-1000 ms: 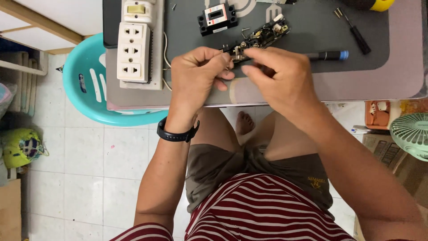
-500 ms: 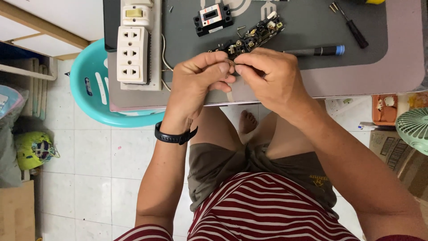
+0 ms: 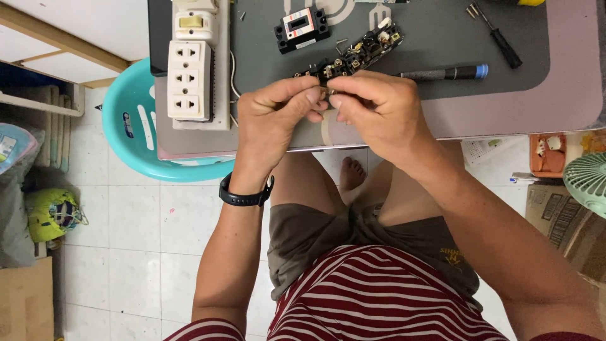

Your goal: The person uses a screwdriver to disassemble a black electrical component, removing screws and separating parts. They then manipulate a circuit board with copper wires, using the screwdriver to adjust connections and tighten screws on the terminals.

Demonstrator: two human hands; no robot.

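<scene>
Grey mat (image 3: 442, 38) covered the table, upper frame. I pinched a tiny metal part (image 3: 327, 95) betw. left hand (image 3: 278, 117) & right hand (image 3: 379, 110) fingertips, top centre, close to the black terminal strip w/ brass screws (image 3: 353, 55) for easy fitting; blue-capped screwdriver (image 3: 442, 72) lay beside.

I see a long black socket strip insert (image 3: 353, 57) with brass contacts, lying diagonally on the grey mat (image 3: 442, 31), its near end pinched between fingertips.
</scene>
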